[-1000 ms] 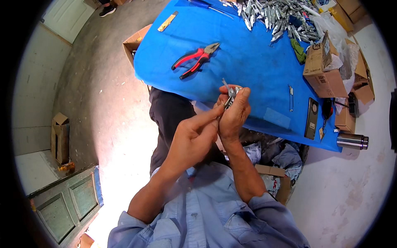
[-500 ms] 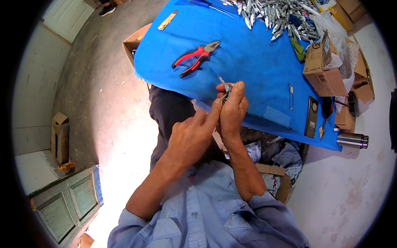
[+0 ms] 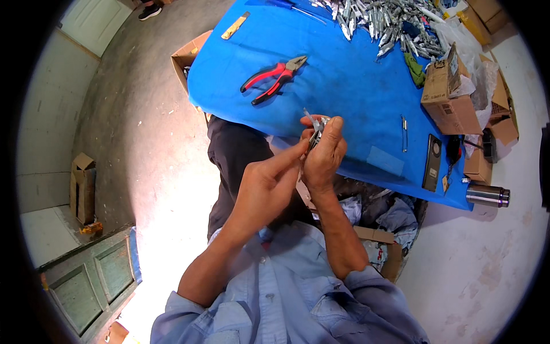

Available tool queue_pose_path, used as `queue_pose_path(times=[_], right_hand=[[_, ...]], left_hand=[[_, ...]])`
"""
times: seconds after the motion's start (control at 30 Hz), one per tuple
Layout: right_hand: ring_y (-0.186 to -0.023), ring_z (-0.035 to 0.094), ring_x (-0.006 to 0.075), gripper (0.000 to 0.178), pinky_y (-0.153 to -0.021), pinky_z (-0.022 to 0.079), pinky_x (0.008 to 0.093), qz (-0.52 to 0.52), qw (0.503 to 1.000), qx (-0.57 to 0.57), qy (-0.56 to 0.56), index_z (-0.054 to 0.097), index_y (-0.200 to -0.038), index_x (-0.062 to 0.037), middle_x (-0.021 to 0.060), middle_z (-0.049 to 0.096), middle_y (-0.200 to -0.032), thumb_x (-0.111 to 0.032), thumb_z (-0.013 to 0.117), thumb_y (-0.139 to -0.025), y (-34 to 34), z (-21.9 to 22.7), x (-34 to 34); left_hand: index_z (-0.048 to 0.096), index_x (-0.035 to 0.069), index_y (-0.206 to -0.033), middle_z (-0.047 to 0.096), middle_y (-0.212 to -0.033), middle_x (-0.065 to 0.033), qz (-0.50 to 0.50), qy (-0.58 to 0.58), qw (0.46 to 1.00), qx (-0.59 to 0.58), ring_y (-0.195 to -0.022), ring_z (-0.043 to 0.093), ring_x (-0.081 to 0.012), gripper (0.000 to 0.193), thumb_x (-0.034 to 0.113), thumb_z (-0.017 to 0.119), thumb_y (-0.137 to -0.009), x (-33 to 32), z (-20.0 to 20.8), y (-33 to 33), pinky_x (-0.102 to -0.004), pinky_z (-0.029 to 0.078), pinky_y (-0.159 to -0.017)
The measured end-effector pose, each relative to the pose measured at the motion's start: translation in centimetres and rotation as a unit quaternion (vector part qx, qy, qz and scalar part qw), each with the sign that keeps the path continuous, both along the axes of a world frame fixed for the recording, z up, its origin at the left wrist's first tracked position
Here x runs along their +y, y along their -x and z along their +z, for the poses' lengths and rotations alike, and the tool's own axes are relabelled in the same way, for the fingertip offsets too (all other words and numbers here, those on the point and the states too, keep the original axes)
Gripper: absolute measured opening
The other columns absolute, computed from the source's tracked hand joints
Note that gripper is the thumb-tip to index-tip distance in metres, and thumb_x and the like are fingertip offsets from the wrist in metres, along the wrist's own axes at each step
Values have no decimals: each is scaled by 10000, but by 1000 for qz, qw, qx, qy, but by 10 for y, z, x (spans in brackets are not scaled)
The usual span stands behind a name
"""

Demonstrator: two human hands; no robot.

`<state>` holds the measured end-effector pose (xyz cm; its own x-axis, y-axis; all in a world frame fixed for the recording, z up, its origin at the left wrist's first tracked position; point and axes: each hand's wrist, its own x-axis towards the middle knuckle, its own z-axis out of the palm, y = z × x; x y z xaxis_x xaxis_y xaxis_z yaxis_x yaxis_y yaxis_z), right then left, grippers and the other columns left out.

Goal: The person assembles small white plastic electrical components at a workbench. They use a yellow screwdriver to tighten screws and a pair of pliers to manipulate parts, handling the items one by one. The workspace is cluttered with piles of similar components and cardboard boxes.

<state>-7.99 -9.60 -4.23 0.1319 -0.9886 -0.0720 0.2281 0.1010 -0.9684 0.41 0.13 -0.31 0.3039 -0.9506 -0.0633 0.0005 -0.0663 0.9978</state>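
My right hand (image 3: 325, 157) is closed around a small grey metal piece (image 3: 314, 137), thumb uppermost. A thin pale end of the piece sticks out past the fingers toward the table. My left hand (image 3: 266, 186) pinches at the near side of the same piece, fingertips against it; a narrow strip shows just below them. The fingers cover most of the piece, so its exact kind is hidden. Both hands are over my lap at the table's near edge. Beyond them, red-and-black combination pliers (image 3: 275, 79) lie on the blue cloth (image 3: 355, 86), jaws pointing far right.
A heap of grey metal pieces (image 3: 375, 23) covers the far right. Cardboard boxes (image 3: 450, 106), a dark phone-like slab (image 3: 431, 163) and a steel flask (image 3: 487, 195) line the right side. A yellowish strip (image 3: 235, 26) and a blue-handled screwdriver (image 3: 286, 4) lie at the far left.
My left index finger has drawn back from the top of the piece, and the left fingers now pinch lower on its near side. The right hand keeps its hold.
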Motion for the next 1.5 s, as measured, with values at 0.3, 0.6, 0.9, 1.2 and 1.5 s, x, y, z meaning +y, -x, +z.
queue_pose_path(times=[0.3, 0.6, 0.9, 1.2, 1.5], right_hand=[[-533, 485, 58, 580, -471, 366, 223, 86, 992, 14, -94, 659, -958, -20, -15, 584, -677, -485, 355, -1122, 13, 11, 3], [-525, 453, 50, 543, -458, 360, 224, 75, 993, -36, -90, 652, -1015, -27, -3, 565, -714, -456, 340, -1129, 6, 8, 14], [-610, 485, 69, 399, -534, 406, 233, 120, 993, 1, 2, 650, -1113, -16, 28, 571, -798, -355, 440, -1112, 32, 21, 8], [-931, 656, 156, 237, -836, 525, 288, 184, 954, 41, 231, 679, -1210, -3, 96, 678, -1058, -101, 615, -1004, 33, 25, 17], [-914, 666, 132, 277, -802, 534, 267, 94, 990, 74, 80, 675, -1221, 23, 65, 696, -987, -180, 560, -1071, 55, 9, 20]], left_hand=[[542, 126, -1493, 572, -798, -65, -90, 58, 825, -555, -607, 650, -268, 691, 15, 654, -820, 11, 0, -26, -395, 538, -513], [628, 70, -1397, 710, -919, -139, -17, 57, 943, -326, -695, 679, -215, 480, -51, 618, -932, 14, 7, -22, -352, 525, -624], [649, -62, -1257, 682, -862, -37, 86, -63, 994, 10, -719, 576, -59, 354, 133, 726, -971, 24, 32, -19, -223, 463, -633], [663, 5, -1061, 644, -751, 9, 77, -60, 986, 139, -497, 506, -27, 226, 223, 687, -1004, -8, 44, -19, -207, 369, -423], [648, 41, -997, 673, -833, -59, 89, 1, 965, 247, -527, 520, -53, 204, 236, 626, -1051, -4, 24, -36, -201, 394, -415]])
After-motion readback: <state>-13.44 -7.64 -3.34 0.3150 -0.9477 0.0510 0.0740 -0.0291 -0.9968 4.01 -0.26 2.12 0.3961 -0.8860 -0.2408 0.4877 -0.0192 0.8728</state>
